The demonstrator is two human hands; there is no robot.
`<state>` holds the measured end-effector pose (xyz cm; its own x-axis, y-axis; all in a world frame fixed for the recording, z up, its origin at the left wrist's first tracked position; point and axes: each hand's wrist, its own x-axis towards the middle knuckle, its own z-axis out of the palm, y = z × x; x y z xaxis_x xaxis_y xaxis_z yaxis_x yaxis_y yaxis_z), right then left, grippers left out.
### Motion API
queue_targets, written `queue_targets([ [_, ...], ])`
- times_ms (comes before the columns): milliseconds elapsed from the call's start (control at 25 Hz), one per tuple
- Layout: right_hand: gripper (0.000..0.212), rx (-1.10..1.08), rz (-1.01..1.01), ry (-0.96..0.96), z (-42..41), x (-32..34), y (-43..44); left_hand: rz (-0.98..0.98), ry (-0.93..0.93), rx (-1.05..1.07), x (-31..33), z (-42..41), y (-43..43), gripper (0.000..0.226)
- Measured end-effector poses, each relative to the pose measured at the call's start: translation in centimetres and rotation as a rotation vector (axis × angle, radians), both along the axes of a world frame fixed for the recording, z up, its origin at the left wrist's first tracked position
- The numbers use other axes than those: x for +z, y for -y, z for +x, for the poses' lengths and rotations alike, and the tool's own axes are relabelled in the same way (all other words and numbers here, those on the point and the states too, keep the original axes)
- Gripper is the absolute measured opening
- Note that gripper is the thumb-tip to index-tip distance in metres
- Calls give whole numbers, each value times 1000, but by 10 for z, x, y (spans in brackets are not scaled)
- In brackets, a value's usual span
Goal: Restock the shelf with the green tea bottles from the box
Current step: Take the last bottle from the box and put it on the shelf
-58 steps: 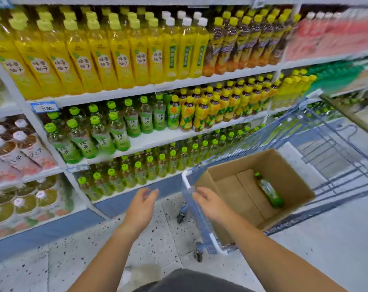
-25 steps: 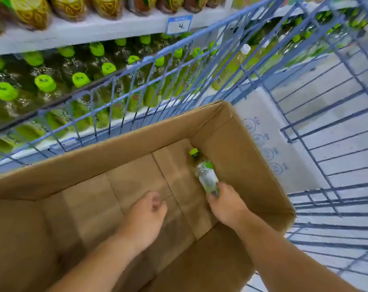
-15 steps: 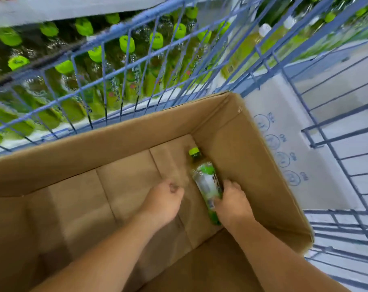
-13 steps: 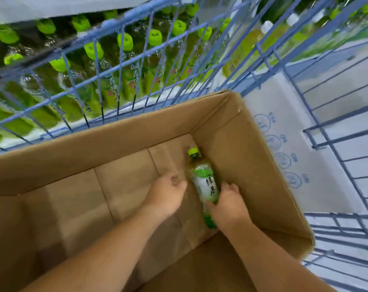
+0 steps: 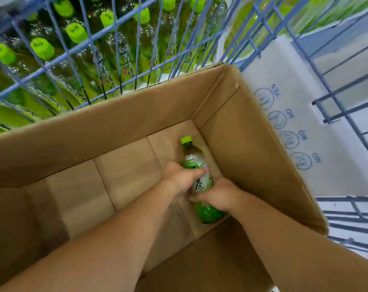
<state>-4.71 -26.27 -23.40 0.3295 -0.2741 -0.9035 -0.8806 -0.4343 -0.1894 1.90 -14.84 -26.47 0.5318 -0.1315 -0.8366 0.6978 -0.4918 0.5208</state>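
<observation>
A single green tea bottle (image 5: pixel 193 160) with a lime cap lies on the floor of the brown cardboard box (image 5: pixel 124 114), near its far right corner. Both my hands are down in the box on that bottle. My left hand (image 5: pixel 180 178) grips its middle from the left, fingers across the label. My right hand (image 5: pixel 218 194) wraps the lower part from the right, with the green base showing below it. Beyond the cart's wire, rows of green tea bottles (image 5: pixel 75 34) stand on the shelf.
The box sits inside a blue wire cart (image 5: pixel 107 32), whose grid rises between me and the shelf. A white printed sheet (image 5: pixel 288 114) lies right of the box. More blue cart bars (image 5: pixel 347 95) cross the right side over grey floor.
From above the floor by the cart, both hands went down into the box. The right hand took the bottle first; the left then closed on its middle.
</observation>
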Motion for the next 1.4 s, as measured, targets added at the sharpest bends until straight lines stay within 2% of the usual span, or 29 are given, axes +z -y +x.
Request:
queue_targets([
  [40,64,5,25,14,0,5,0,-14,1,37,5,-3,-3,41],
  [160,28,12,108,98,-2,33,-6,-106,-9,113,34,-11,-20,47],
  [200,23,8,139,128,-4,46,-10,-155,-26,131,47,-13,-28,45],
  [280,28,-1,185,186,-5,81,-20,-293,-78,153,84,-15,-49,46],
  [360,36,1,228,238,-7,122,-33,-376,-96,160,125,-17,-69,57],
  [480,27,25,257,337,-8,186,-54,-438,-44,223,194,-21,-100,50],
  [560,21,43,287,428,-5,223,-73,-481,30,256,233,-21,-122,47],
  [760,36,88,315,569,20,282,-144,-518,268,385,306,-12,-191,46],
  [920,45,157,333,662,54,302,-216,-512,358,460,333,11,-263,38],
  [1040,38,226,366,720,83,308,-280,-495,420,477,340,33,-325,32],
  [1160,32,285,390,765,113,312,-343,-443,528,455,347,58,-390,39],
  [1400,38,426,418,852,176,300,-452,-350,715,335,345,110,-507,39],
])
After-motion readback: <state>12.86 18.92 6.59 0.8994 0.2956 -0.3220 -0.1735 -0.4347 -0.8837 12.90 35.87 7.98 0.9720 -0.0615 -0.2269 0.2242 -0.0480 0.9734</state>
